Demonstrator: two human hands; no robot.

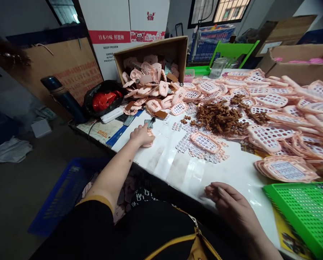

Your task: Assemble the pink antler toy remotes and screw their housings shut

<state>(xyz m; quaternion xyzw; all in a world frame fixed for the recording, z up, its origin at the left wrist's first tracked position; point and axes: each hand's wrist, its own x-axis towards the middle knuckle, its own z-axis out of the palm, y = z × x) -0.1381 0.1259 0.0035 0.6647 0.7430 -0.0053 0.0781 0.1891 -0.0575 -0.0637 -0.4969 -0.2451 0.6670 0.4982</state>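
My left hand (142, 134) reaches out across the white table (237, 171), fingers closed on a pink plastic piece (149, 139) lying at the table's left part. A small dark metal item (149, 122) sits just beyond its fingertips. My right hand (228, 202) rests near the table's front edge with the fingers curled and pinched together; what they hold is too small to name. A pink keypad frame (205, 142) with loose white key pieces around it lies between the hands. A heap of brown parts (221, 119) sits further back.
A tipped cardboard box (153, 48) spills pink shells onto the table's back left. Stacks of pink frames (286, 168) fill the right side. A green perforated tray (307, 213) stands at the front right. A blue crate (61, 195) is on the floor, a blue flask (64, 97) at the left.
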